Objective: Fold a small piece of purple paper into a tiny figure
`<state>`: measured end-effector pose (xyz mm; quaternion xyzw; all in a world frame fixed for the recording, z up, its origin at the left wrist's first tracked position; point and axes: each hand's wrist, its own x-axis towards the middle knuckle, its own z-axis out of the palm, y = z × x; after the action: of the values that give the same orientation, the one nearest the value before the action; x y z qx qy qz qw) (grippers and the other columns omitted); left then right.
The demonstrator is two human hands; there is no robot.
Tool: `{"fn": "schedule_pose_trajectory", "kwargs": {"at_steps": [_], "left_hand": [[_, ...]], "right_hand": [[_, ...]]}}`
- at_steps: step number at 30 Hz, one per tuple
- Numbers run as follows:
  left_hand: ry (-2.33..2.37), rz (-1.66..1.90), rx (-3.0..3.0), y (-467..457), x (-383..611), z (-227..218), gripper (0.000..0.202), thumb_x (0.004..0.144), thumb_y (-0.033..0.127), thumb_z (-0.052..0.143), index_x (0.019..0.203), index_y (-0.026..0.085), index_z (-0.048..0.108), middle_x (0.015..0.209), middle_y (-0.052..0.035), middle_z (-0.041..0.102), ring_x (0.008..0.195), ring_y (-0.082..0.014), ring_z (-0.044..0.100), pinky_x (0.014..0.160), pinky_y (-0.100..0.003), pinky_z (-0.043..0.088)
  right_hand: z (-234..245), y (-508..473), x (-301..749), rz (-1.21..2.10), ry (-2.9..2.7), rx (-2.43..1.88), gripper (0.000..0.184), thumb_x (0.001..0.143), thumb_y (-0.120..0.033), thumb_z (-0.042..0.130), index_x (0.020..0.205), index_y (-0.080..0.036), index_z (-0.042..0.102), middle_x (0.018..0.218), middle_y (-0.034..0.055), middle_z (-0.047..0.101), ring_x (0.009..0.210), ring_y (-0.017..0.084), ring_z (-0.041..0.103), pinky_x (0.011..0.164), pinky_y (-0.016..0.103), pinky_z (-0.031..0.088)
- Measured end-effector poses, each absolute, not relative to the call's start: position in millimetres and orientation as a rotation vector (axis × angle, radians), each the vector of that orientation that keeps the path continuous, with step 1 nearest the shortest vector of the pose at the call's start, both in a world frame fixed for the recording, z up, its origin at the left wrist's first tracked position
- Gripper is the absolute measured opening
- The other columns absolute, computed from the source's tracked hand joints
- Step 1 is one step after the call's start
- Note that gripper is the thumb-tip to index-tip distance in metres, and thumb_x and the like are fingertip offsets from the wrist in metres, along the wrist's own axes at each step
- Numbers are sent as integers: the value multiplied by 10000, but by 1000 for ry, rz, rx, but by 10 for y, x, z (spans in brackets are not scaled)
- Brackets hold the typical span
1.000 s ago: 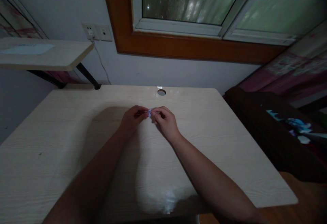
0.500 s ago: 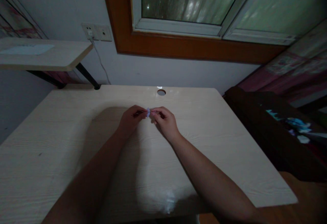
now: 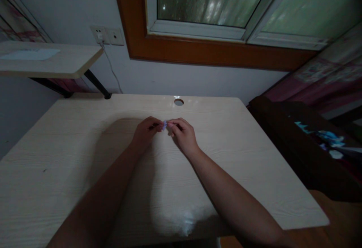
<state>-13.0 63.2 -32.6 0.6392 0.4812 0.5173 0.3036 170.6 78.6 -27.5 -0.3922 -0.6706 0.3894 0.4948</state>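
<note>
A tiny pale purple piece (image 3: 164, 124) is pinched between my two hands over the far middle of the desk; its kind is too small to make out. My left hand (image 3: 145, 133) grips it from the left with thumb and forefinger. From the right, my right hand (image 3: 184, 135) is closed in a pinch at the piece's other side, fingertips nearly meeting those of the left. The fingers hide part of the piece.
The pale wood-grain desk (image 3: 226, 187) has a round cable hole (image 3: 178, 102) near its back edge. A raised shelf (image 3: 79, 65) on black legs stands at the back left. Colourful items (image 3: 329, 138) lie on dark furniture at the right, under a window (image 3: 203, 3).
The purple piece has turned slightly between my fingertips. Both hands and arms stay in almost the same place.
</note>
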Motion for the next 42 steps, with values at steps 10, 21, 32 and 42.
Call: {"fn": "schedule_pose_trajectory", "kwargs": {"at_steps": [10, 21, 32, 42], "left_hand": [[1346, 1347, 1719, 624, -133, -291, 141, 878, 334, 648, 878, 202, 697, 821, -14, 669, 696, -131, 660, 674, -264, 562], [1349, 1308, 1768, 612, -136, -272, 112, 885, 299, 636, 888, 210, 705, 834, -12, 669, 740, -141, 657, 707, -273, 546], [1323, 1365, 1531, 646, -142, -331, 214, 841, 294, 676, 1039, 212, 677, 835, -13, 728, 711, -146, 689, 708, -288, 563], [1133, 1457, 1353, 699, -154, -406, 282, 818, 293, 708, 1074, 196, 636, 799, -5, 705, 716, -140, 665, 734, -295, 538]], "right_hand": [[-331, 830, 1696, 980, -1558, -965, 185, 871, -378, 681, 972, -234, 737, 891, 26, 672, 622, 121, 601, 596, 267, 499], [-279, 818, 1705, 853, -1706, -929, 76, 857, -282, 699, 894, -253, 759, 877, 31, 691, 745, 161, 623, 691, 300, 498], [-283, 825, 1708, 908, -1689, -958, 81, 847, -295, 698, 855, -239, 754, 832, 23, 669, 681, 147, 592, 648, 287, 483], [-309, 837, 1707, 985, -1600, -955, 97, 844, -309, 687, 845, -236, 751, 833, 13, 653, 636, 130, 575, 614, 278, 461]]}}
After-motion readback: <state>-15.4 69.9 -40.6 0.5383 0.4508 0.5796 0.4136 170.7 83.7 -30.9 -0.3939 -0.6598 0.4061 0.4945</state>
